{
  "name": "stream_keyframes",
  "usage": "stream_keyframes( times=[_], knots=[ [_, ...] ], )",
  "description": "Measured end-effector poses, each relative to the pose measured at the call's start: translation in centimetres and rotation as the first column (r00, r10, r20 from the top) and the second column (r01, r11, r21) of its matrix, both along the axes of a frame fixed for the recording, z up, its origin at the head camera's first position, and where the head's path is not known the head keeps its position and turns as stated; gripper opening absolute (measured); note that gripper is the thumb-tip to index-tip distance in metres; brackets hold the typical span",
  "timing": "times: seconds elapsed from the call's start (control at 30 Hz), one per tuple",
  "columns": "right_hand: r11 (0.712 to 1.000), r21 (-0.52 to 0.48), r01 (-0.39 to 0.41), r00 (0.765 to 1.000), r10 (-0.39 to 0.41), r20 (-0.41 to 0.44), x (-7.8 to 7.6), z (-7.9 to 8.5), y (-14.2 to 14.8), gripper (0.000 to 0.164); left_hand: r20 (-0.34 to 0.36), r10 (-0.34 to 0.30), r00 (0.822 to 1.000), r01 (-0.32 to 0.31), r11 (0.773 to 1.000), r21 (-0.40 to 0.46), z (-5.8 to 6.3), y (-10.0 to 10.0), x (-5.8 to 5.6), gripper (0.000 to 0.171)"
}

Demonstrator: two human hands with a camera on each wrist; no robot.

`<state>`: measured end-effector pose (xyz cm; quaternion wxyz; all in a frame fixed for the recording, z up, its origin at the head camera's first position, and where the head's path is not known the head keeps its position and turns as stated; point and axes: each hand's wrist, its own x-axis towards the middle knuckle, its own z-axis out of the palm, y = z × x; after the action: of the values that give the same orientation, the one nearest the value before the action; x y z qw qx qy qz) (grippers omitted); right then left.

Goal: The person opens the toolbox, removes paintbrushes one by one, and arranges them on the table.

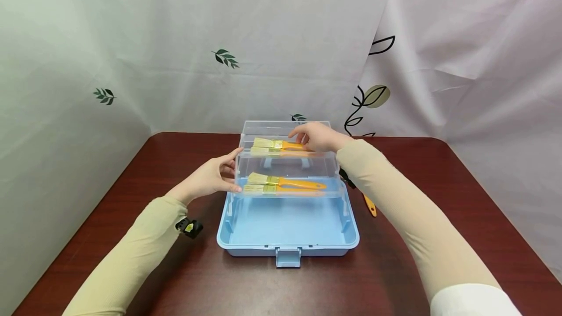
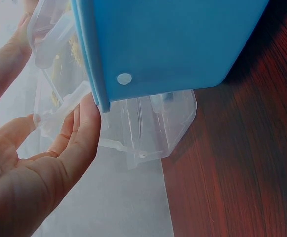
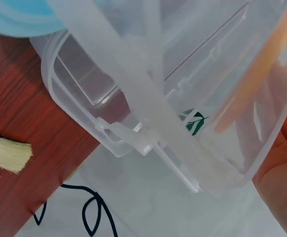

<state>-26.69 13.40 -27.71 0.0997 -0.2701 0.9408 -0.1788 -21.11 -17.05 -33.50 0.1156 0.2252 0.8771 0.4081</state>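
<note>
Well, two hands are busy around the clear trays (image 1: 318, 165) of a blue toolbox (image 1: 287, 221).
At its ten o'clock, the left hand (image 1: 216, 174), spread wide, touches the tray ends; towards one, the right hand (image 1: 319, 136) curves over the upper paintbrushes (image 1: 269, 144), though whether it pinches a handle I can't tell. Another brush (image 1: 371, 205) lies at three o'clock.

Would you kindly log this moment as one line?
left hand: holds clear trays; right hand: at upper brush; blue box: open; loose brush: on table
</note>
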Motion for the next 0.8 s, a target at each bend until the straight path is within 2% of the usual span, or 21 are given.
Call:
stream_keyframes(
  times=[0.27,0.8],
  knots=[
    [1.0,-0.021,0.02,1.0,-0.02,0.017,-0.12,-0.01,-0.05,0.049,0.0,-0.001,1.0,0.001,1.0,0.0,0.04,0.07,-0.02,0.109],
    [0.997,0.061,-0.04,0.999,0.042,-0.028,-0.24,0.26,-0.55,0.048,-0.022,-0.013,1.0,0.012,1.0,-0.006,0.01,-0.03,0.11,0.105]
  ],
)
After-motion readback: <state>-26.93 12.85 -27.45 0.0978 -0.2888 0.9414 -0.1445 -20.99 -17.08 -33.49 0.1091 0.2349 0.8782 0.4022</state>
